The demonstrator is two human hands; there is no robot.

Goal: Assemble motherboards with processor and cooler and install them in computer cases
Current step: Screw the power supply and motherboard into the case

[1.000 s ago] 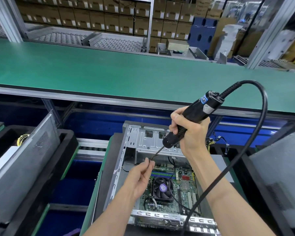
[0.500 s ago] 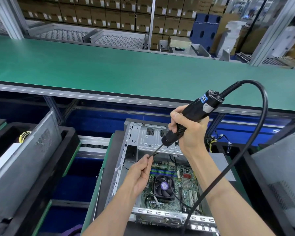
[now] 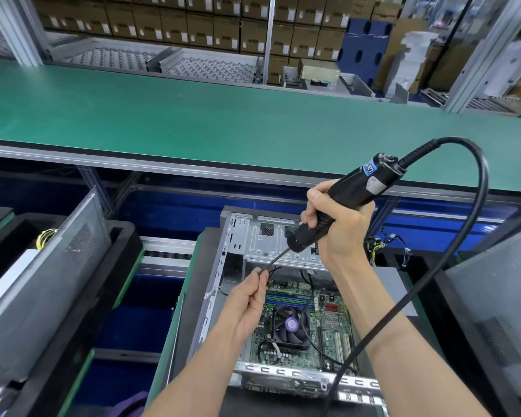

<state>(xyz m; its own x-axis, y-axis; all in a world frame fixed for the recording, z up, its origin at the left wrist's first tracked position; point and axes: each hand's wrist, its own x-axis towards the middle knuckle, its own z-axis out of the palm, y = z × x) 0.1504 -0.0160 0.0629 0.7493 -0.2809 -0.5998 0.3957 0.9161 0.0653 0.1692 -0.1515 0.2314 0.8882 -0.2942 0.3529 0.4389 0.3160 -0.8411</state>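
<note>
1. Head view: since the board (image 3: 306, 323) already sits in the open case (image 3: 247, 236), lower centre of the frame, with the cooler (image 3: 291, 325) on it, this looks like screw-fixing; the driver (image 3: 340, 203) is tilted down-left, bit tip at the left fingers, probably loading a screw (too small to see).
2. Right hand (image 3: 340, 227), centre right: clamped round the driver body, its cable (image 3: 451, 266) looping right.
3. Left hand (image 3: 250, 299), below the bit: fingertips (image 3: 262, 273) pinched together on the bit tip, above the board.

Two bare forearms, left hand (image 3: 247, 299), right hand (image 3: 340, 227), no sleeves
</note>
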